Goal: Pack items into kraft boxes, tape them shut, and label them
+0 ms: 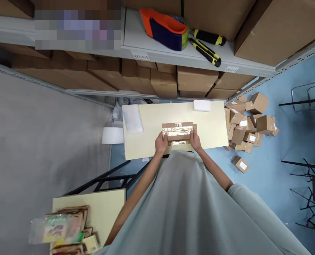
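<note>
Holding 1 cardboard box (178, 133) between 2 hands: gripped by the left hand (161, 143) at the end towards 9 o'clock and by the right hand (195, 140) at the end towards 3 o'clock, with thumbs on top and most of the fingers out of sight. Placed over the near half of the table (213, 129), close to the edge at 6 o'clock; cannot tell whether resting on the surface or raised slightly above it.

Probably light, going by the small build and thin cardboard. Likely stiff along the folded edges, softer in the middle of the broad face, apt to dent under a hard squeeze. Cannot tell how fragile inside. Banded with shiny clear tape (180, 131), so perhaps slippery there; better held by bare cardboard at the 2 short ends.

Nearest to the table edge at 6 o'clock, just short of the grey shirt (184, 187), so with little room for pulling back. Bounded at 12 o'clock by the far edge, with a shelf (135, 33) beyond, bearing a tape dispenser (164, 32) and 2 cutters (205, 52). Best suited to sliding towards 3 o'clock, up to the edge beside piled boxes (265, 124) on the floor. More limited towards 10 o'clock by a white sheet (133, 119), and between 1 and 2 o'clock by a small white block (202, 105).
</note>
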Demonstrator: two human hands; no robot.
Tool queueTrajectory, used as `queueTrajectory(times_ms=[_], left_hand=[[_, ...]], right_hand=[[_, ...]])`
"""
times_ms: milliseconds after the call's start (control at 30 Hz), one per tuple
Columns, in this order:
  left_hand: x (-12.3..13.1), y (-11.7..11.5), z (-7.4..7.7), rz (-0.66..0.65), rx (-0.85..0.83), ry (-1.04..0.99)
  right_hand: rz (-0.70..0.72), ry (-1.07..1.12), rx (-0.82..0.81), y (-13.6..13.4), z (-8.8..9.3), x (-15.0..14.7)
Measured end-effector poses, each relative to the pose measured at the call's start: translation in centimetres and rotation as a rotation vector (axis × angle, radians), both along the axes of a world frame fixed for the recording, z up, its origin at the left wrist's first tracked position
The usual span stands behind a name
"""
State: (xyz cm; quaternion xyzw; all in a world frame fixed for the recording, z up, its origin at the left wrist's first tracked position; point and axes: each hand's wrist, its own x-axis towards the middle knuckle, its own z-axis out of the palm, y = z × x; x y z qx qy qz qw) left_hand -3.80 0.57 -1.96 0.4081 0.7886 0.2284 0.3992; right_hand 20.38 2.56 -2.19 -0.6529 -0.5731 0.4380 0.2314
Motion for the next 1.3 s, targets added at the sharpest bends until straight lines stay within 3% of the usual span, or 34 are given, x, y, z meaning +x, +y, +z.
queueTrajectory(times_ms=[167, 333, 467, 567, 667, 767, 867, 1067, 1200, 1300], left_hand=[[-0.9, 0.7, 0.6, -0.061, 0.0, -0.039], [-2.3, 1.1, 1.7, -0.029, 0.172, -0.049], [-3.2, 0.6, 4.5, 0.0, 0.26, -0.105], [-3.6, 0.1, 7.0, -0.035, 0.246, -0.257], [-3.8, -0.2, 8.2, -0.035, 0.203, -0.354], [-4.0, -0.3, 7.3, -0.068, 0.214, -0.345], [-4.2, -0.4, 4.9, -0.111, 0.239, -0.284], [-3.9, -0.6, 0.3, -0.172, 0.013, -0.09], [-4.1, -1.1, -1.0, -0.184, -0.123, -0.051], [-5.0, -1.6, -1.1, -0.144, -0.11, -0.09]], right_hand=[[-0.042, 0.027, -0.042, 1.1, 1.0, 0.0], [-0.1, 0.065, 0.095, 1.7, 3.2, 0.5], [-0.127, 0.133, 0.149, 1.1, 6.1, 1.4], [-0.12, 0.199, 0.182, 0.6, 8.2, 1.8], [-0.141, 0.253, 0.152, 0.3, 9.0, 1.5], [-0.191, 0.278, 0.087, 0.0, 7.9, 1.2], [-0.166, 0.25, 0.071, -0.2, 5.4, 1.3], [-0.058, -0.148, -0.098, -0.4, 1.0, 1.9], [-0.032, -0.16, -0.167, -0.7, -0.2, 2.1], [-0.029, -0.15, -0.182, -0.8, 0.3, 3.2]])
